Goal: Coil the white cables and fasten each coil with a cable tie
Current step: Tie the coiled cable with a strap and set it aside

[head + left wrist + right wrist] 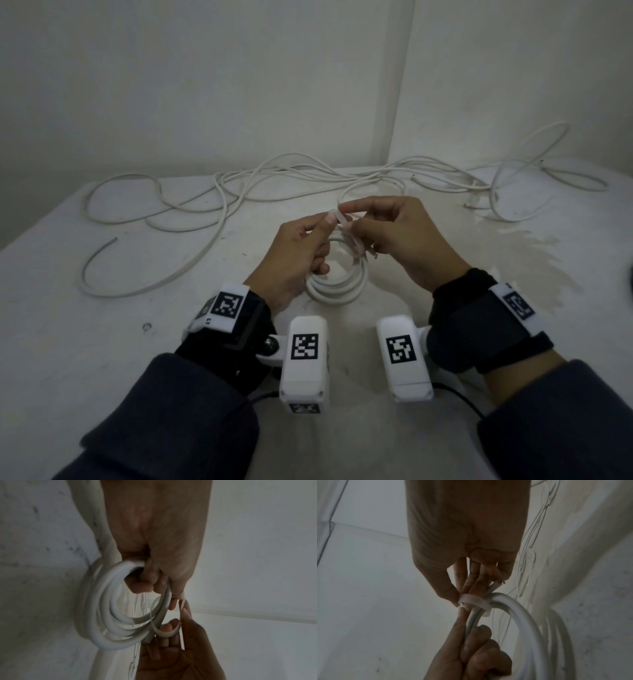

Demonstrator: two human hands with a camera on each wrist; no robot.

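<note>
One coil of white cable point(337, 281), wound in several loops, hangs at the centre of the head view, held just above a white table point(102, 342); a single pale cable tie point(347, 229) loops around the coil's upper strands, its strap curving under them in the right wrist view point(475, 600); the left hand point(294, 260) grasps the coil, fingers curled through the loops, while its thumb and forefinger pinch one end of the tie; the right hand point(404, 236) pinches the other end between thumb and fingertips, just right of the left; a cut cable end point(496, 585) juts from the bundle beside the right fingers; in the left wrist view the coil point(106, 615) fills the centre-left, the tie point(164, 632) bending around it at lower centre; loose white cables point(274, 185) sprawl tangled across the far table edge, from upper left to upper right, their number unclear; two white tagged camera units point(305, 359) sit on the two wrists in the lower frame; two dark sleeves point(164, 428) enter from the bottom corners.
</note>
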